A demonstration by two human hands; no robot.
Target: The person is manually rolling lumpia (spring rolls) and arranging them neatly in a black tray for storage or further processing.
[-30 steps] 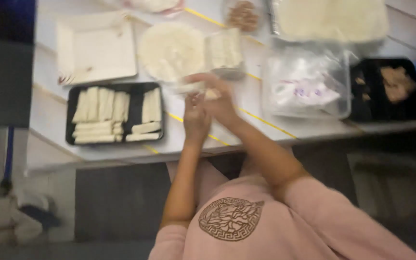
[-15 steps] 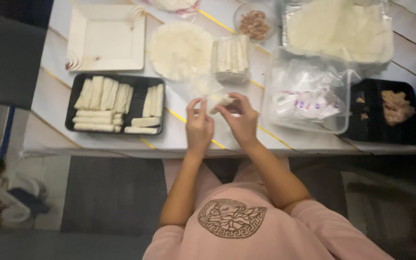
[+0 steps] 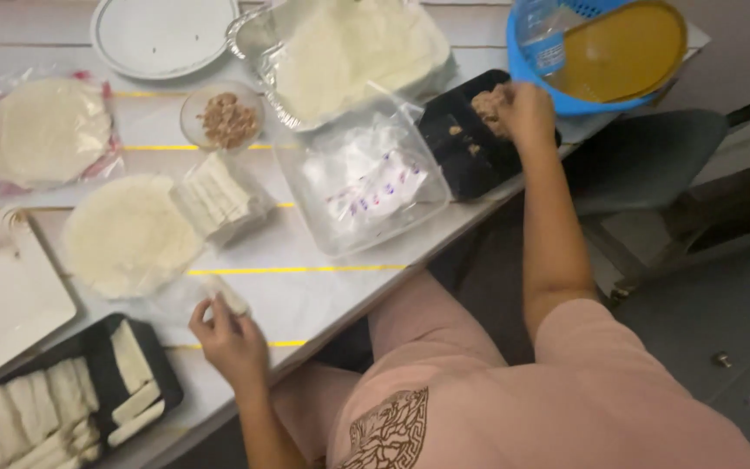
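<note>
My left hand [image 3: 229, 334] rests at the table's near edge and pinches a small white rolled wrapper [image 3: 230, 295]. My right hand [image 3: 524, 111] is stretched far to the right, with its fingers closed in the brown minced filling [image 3: 490, 106] of a black tray [image 3: 466, 156]. Beside the left hand lies a round stack of white wrappers [image 3: 128, 234]. A black tray [image 3: 97, 347] at the lower left holds several finished white rolls [image 3: 41, 412].
A clear plastic container [image 3: 366, 187] stands mid-table, with a foil tray of white sheets [image 3: 353, 48] behind it. A small glass bowl of brown filling [image 3: 226, 117], a white plate [image 3: 162, 35], a bagged wrapper stack [image 3: 41, 130], a blue basket [image 3: 601, 52] and a white square tray [image 3: 2, 300] stand around.
The two hands were together on a roll at mid-table. My right hand has now reached out right to the filling tray, and my left stays with the roll. The view has swung right.
</note>
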